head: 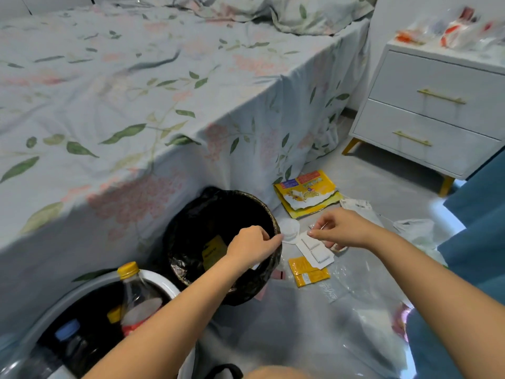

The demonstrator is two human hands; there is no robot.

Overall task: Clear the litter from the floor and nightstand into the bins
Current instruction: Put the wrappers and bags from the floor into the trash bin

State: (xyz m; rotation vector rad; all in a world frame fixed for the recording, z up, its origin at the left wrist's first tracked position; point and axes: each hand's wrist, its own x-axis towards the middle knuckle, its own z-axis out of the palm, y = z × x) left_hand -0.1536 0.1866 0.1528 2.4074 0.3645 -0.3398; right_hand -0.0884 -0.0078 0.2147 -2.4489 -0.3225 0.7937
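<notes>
Litter first: we take the black-lined bin as our landmark, since most of what's left on the floor lies just to its right. Our left hand hovers over the bin's right rim w/ fingers curled, fingertips pinching the edge of a small clear plastic cup that sits right beside the rim. Our right hand is a bit further right of the bin, thumb and forefinger pinched on a corner of a white blister pack (whether it's off the floor yet we can't tell).

To do this step well, we lift the cup straight over the rim and let go only once it's above the opening; the liner is slack, so a drop on the edge could slide back out. Same w/ the blister pack: a firmer grip than a corner pinch, as it's flat and may flutter.

Still near the bin on its right: yellow sachets, a torn yellow packet, clear plastic bags. Bottles fill the white bin below-left, so plastics probably go there. Nightstand, far right of the bin, holds wrappers, blurred.
</notes>
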